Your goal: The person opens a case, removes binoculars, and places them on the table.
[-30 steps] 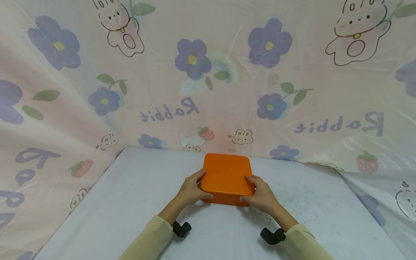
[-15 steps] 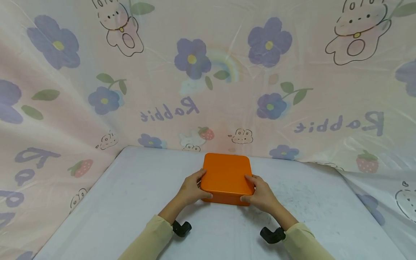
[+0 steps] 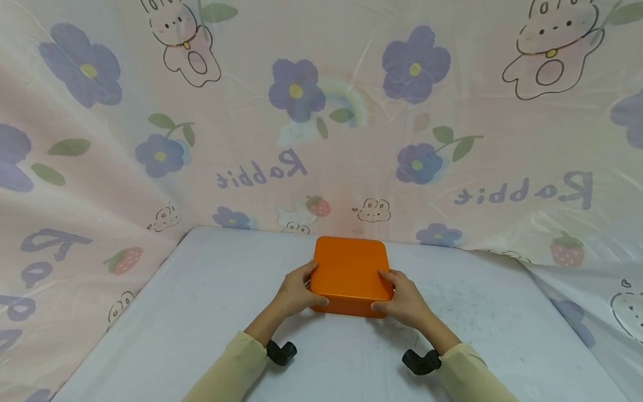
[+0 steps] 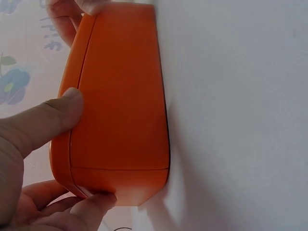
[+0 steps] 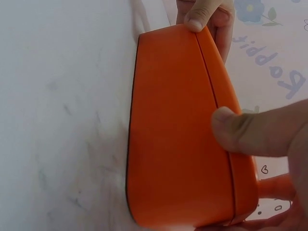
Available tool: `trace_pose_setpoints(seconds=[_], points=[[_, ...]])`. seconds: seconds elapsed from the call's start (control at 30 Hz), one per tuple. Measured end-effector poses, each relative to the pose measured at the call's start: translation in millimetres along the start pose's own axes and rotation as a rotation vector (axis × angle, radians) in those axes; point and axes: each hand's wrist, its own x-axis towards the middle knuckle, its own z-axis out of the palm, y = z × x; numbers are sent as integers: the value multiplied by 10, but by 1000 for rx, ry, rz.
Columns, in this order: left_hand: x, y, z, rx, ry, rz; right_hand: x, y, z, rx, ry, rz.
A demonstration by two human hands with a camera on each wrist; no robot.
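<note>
Two hands hold one orange box [image 3: 350,268], which sits on the far part of the white table [image 3: 226,290], roughly midway between left and right. The left hand [image 3: 295,293] grips its left near corner and the right hand [image 3: 406,301] its right near corner, thumbs on the near face, fingers at the sides. Both the left thumb [image 4: 62,113] and the right thumb [image 5: 245,132] cross the seam [image 5: 207,72] below the lid [image 4: 60,156], so each grip spans lid and body together. Holding opposite corners probably checks twisting and keeps the box square to the person. Its base looks flat on the table, which would spare the fingers its weight, though I cannot tell whether it bears fully.

On the far side, the box lies near the table's far edge, where printed cloth [image 3: 346,178] hangs, so room there is short. Left and right, the top runs well past the box; smudges [image 3: 462,307] mark the right part. The near side offers a long stretch between the forearms, narrowed by a black mount at the left wrist [image 3: 282,353] and another at the right [image 3: 421,363].
</note>
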Motion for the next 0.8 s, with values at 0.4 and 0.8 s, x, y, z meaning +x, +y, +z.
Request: trace_pose_setpoints(seconds=[0.4,0.8], points=[[-13,5,30,-24,9,-12,-2,15,13,12,1,-10],[-15,31,32,-20,16,-13,-19,16,32,29,15,1]])
